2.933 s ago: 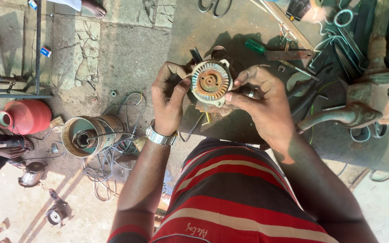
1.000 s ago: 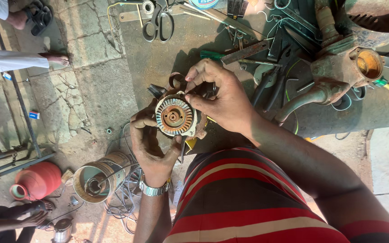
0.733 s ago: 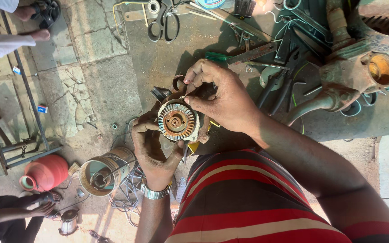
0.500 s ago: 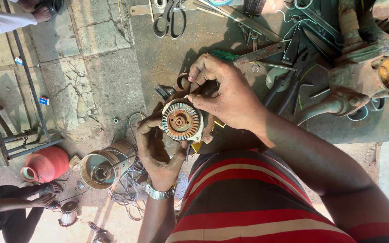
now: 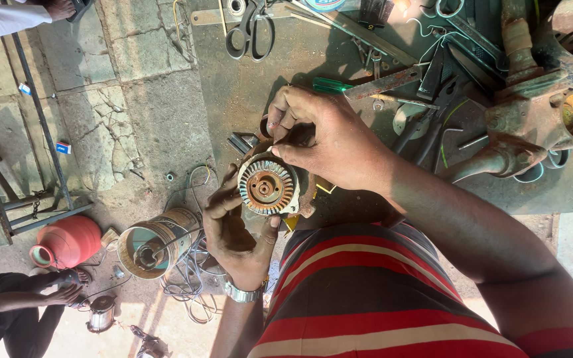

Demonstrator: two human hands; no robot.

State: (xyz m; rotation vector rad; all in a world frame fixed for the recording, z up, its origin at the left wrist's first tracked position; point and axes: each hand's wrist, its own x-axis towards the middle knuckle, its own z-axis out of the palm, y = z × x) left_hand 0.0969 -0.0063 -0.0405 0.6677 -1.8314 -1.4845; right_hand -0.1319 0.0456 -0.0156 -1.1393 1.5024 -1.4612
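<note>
While your left hand [image 5: 237, 232] cups the round, rusty motor part [image 5: 268, 186] from below, fingers curled around its rim at about 7 o'clock, your right hand [image 5: 329, 136] closes over its upper edge at 1 o'clock, fingertips [image 5: 280, 151] pinched narrow against the top. The part sits at centre frame, above your striped shirt [image 5: 366, 298]. A wristwatch [image 5: 243, 292] rings your left wrist. At 9 o'clock, on the ground, stand an open metal can [image 5: 157, 242] and a red clay pot [image 5: 64, 242]. Further out at 12 o'clock lie scissors [image 5: 252, 30] and a green-handled screwdriver [image 5: 331, 85]; at 2 o'clock rests a rusty machine casting [image 5: 538, 119].
</note>
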